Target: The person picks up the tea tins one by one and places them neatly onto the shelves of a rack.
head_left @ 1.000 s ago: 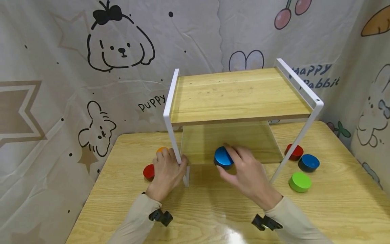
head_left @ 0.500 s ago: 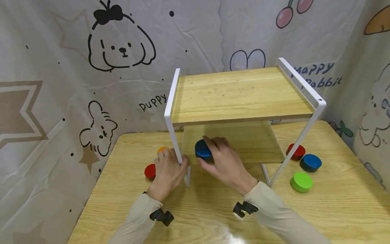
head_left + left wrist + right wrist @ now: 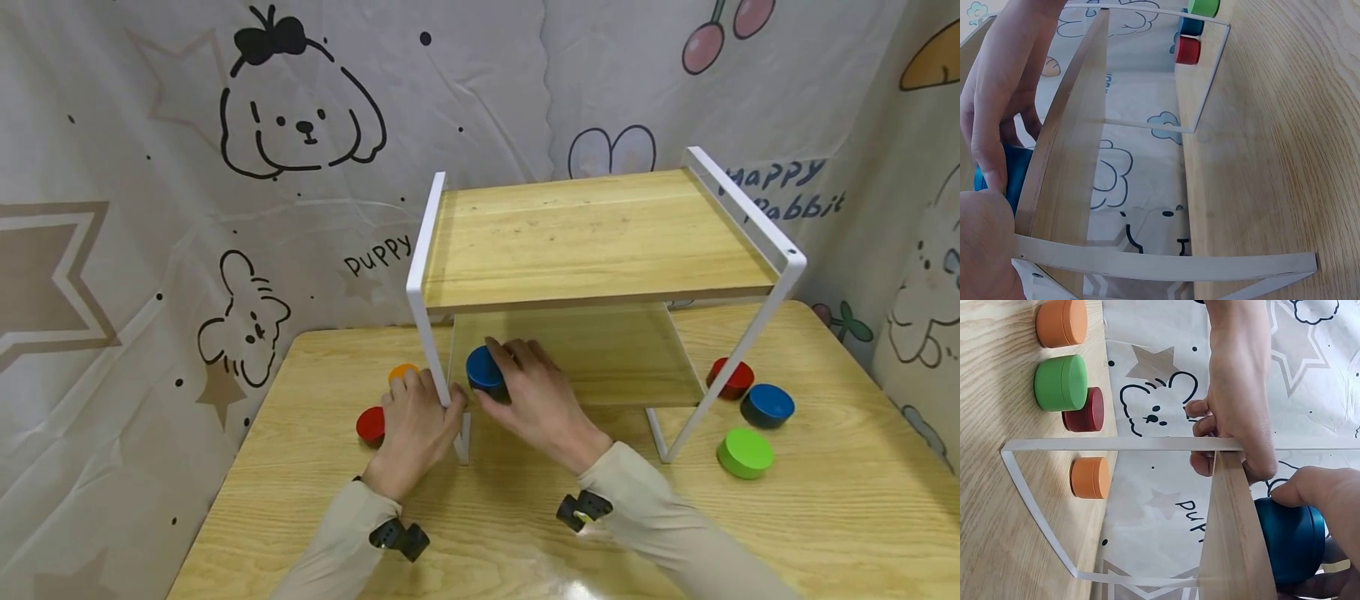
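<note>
My right hand point(image 3: 536, 404) holds a round blue tin point(image 3: 485, 367) between thumb and fingers, at the left end of the rack's lower shelf point(image 3: 615, 354). In the right wrist view the blue tin point(image 3: 1291, 544) has a seam around it and its flat end lies right at the board. My left hand point(image 3: 416, 425) grips the white left post of the two-tier rack, its thumb near the lower shelf's corner. Seen from the left wrist, the fingers of the right hand point(image 3: 1004, 81) reach over the shelf edge to the tin.
Wooden upper shelf point(image 3: 600, 242) overhangs the right hand. On the table's right lie a red tin point(image 3: 731, 379), a blue tin point(image 3: 767, 406) and a green tin point(image 3: 745, 452). Left of the rack are a red tin point(image 3: 371, 427), an orange tin point(image 3: 402, 372) and a green tin point(image 3: 1060, 383).
My right hand has moved left with the blue tin, from the middle of the lower shelf to its left end. The left hand has stayed on the post.
</note>
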Demonstrator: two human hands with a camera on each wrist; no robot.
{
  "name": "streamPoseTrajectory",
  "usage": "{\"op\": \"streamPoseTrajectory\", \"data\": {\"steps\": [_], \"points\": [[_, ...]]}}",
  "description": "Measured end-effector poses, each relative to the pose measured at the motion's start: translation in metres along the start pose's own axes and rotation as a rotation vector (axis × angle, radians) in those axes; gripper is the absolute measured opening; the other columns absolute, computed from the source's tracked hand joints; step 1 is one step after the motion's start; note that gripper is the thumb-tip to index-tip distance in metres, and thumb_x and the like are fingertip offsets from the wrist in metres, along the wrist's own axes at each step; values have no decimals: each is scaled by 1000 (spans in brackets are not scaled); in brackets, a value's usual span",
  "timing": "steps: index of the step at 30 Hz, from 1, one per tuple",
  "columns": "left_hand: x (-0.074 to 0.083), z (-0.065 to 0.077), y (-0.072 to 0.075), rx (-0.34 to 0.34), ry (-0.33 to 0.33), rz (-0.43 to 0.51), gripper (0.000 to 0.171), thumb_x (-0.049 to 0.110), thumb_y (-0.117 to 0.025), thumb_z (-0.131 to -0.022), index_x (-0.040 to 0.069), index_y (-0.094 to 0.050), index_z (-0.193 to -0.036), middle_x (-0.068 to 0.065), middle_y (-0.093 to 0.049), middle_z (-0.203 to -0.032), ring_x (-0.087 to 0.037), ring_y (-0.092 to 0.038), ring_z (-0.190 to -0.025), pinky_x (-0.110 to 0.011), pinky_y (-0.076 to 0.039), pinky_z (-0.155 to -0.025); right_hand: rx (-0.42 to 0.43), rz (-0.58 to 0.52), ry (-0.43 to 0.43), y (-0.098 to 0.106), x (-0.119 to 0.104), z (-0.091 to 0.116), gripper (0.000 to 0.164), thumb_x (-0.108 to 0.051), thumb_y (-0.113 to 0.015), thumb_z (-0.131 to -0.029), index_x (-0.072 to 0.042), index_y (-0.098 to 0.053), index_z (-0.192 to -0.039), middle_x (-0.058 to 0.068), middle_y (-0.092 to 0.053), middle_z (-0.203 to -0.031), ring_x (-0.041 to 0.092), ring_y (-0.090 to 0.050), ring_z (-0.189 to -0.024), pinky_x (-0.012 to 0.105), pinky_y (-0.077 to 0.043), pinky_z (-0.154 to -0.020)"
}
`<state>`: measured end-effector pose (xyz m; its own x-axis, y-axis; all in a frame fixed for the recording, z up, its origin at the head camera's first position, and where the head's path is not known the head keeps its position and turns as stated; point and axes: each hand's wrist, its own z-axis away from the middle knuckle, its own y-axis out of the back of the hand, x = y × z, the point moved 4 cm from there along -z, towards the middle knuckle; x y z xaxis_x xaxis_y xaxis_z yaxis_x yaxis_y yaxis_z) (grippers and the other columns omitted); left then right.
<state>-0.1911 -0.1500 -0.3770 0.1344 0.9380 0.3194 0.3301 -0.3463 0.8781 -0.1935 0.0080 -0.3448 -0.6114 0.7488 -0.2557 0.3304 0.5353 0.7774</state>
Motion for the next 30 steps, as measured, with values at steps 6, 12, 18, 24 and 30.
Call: {"op": "streamPoseTrajectory", "data": {"steps": [6, 12, 18, 24, 30], "points": [[1, 1, -2, -31, 3, -14, 36, 31, -45, -92, -1, -51, -78, -15, -44, -74, -30, -40, -65, -38, -33, -58, -11, -11, -1, -3, -2, 0, 61, -33, -73, -82, -1, -56, -131, 17, -63, -109, 31, -62, -99, 38, -56, -76], [3, 0, -1, -25, -11, -25, 37, 31, -44, -93, -2, -51, -78, -16, -45, -75, -31, -41, -67, -39, -35, -58, -3, -7, -6, -4, -2, 0, 61, -35, -72, -83, -2, -56, -131, 17, -63, -109, 31, -62, -98, 40, -55, -79], [2, -1, -2, -44, 11, -3, 36, 32, -45, -92, -1, -51, -78, -15, -46, -75, -30, -42, -67, -38, -34, -58, -8, 8, -14, -4, 0, 0, 66, -39, -72, -82, -2, -53, -134, 15, -64, -110, 31, -61, -100, 41, -53, -84], [0, -2, 0, -46, 25, 19, 35, 32, -46, -92, 0, -51, -77, -15, -47, -76, -31, -43, -70, -39, -35, -60, -5, 24, -26, -1, 4, 3, 73, -43, -74, -79, -1, -52, -134, 15, -65, -112, 30, -61, -102, 40, -52, -85], [0, -1, 0, -43, 17, 24, 35, 32, -45, -92, 1, -51, -76, -15, -46, -75, -32, -43, -70, -39, -35, -60, -12, 21, -45, 2, 6, 6, 73, -42, -76, -78, -1, -53, -134, 14, -65, -115, 30, -61, -103, 41, -53, -84]]}}
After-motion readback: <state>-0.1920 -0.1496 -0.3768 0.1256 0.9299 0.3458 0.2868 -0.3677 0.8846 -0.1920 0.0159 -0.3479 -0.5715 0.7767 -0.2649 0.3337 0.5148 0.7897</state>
